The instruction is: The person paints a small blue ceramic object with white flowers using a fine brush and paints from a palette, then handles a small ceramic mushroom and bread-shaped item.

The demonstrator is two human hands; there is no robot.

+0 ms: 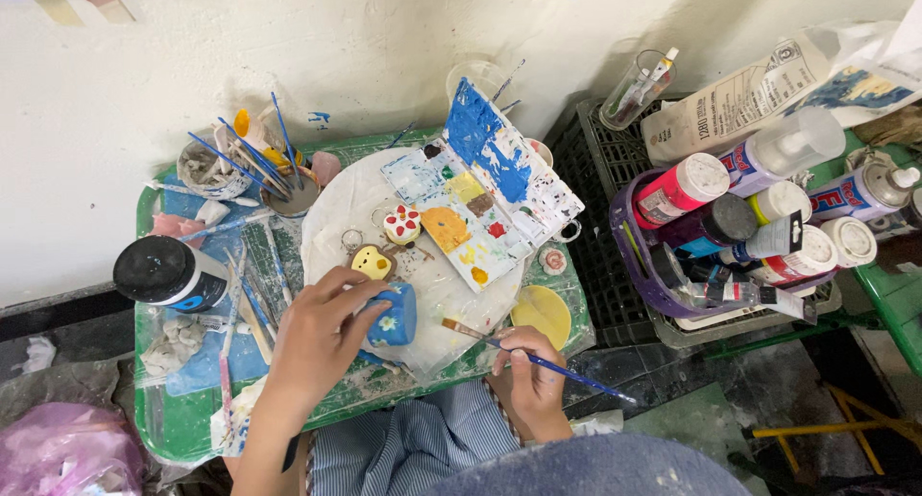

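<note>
My left hand (322, 328) grips the small blue painted figure (394, 315) from its left side, fingers closed on it, over the white sheet on the green table (173, 429). My right hand (528, 376) pinches a blue-handled brush (538, 360), bristles pointing toward the figure. Paint palette (480, 193) just beyond; yellow piece (371, 262) beside my fingers.

Green stool (173, 429), black-capped paint bottle (168, 273), loose brushes (252, 304), probably plastic sheet (336, 217)

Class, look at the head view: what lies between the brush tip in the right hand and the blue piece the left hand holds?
Only bare paint-smeared white plastic sheet; nothing stands between them.
</note>
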